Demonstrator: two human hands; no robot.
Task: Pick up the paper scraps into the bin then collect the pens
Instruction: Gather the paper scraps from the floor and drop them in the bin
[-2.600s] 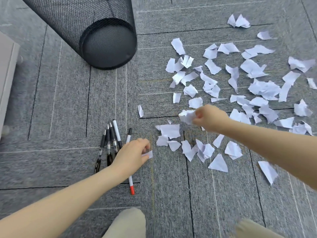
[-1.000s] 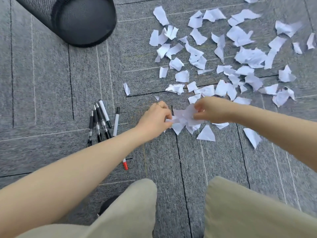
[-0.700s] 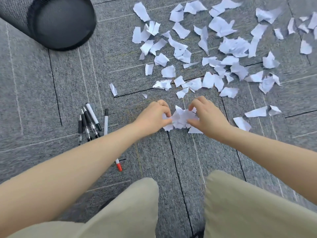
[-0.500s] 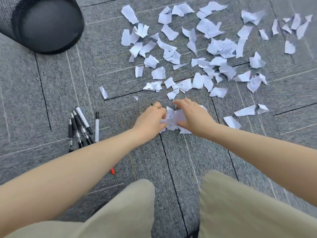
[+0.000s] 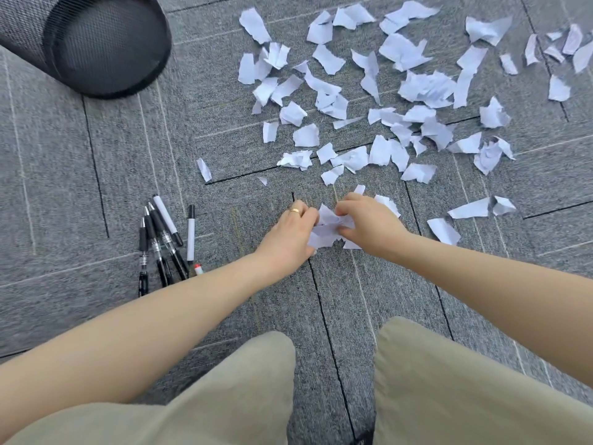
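My hands (image 5: 333, 231) meet over a bunch of scraps (image 5: 330, 228); pens (image 5: 163, 242) lie left, bin (image 5: 96, 43) far left, loose scraps (image 5: 385, 101) beyond.

The paper scraps (image 5: 330, 228) between the fingers (image 5: 309, 216) are white. The carpet (image 5: 96, 175) is grey with thin lines. The bin (image 5: 96, 46) is black mesh. The pens (image 5: 162, 239) are black and white.

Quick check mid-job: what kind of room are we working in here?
Probably an office floor. It is laid with grey carpet tiles, a black mesh wastepaper bin lies tipped on its side, and black and white pens lie beside torn white paper scraps.
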